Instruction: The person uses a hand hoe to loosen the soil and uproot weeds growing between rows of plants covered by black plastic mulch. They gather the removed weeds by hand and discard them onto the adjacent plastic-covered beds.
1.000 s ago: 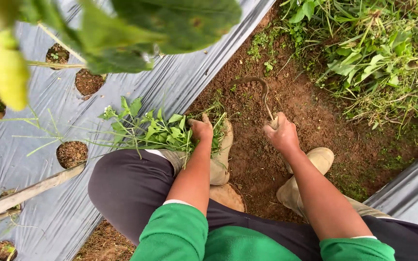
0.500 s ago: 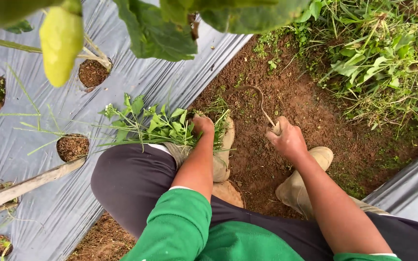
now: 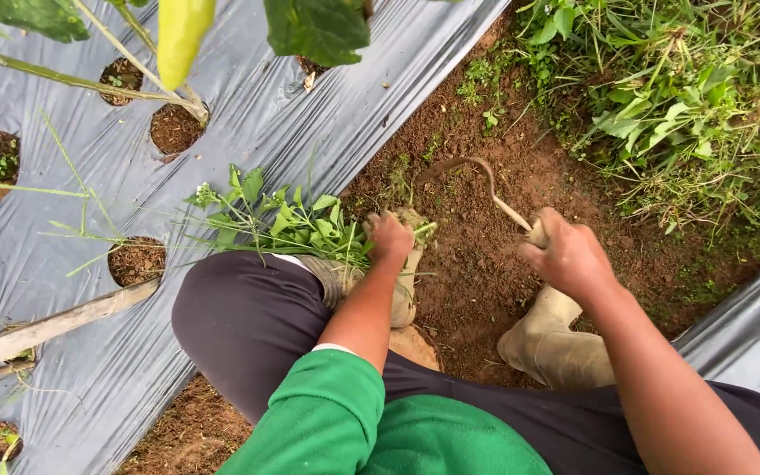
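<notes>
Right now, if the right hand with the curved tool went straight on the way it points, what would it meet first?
The right hand points its sickle up and left. The first thing there looks like bare soil, then the plastic sheet; depth is hard to judge.

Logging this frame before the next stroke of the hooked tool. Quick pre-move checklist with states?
1. Right hand closed firmly on the pale handle of the curved metal weeding hook: ok.
2. Hook tip resting on the bare brown soil, apart from the grey plastic mulch sheet: ok.
3. Left hand gripping the bunch of pulled green weeds: ok.
4. Left hand out of the hook's line: not ok, it sits close beside the blade.
5. Beige rubber boots planted behind the tool: ok.
6. Blade sharpness: cannot tell.
</notes>
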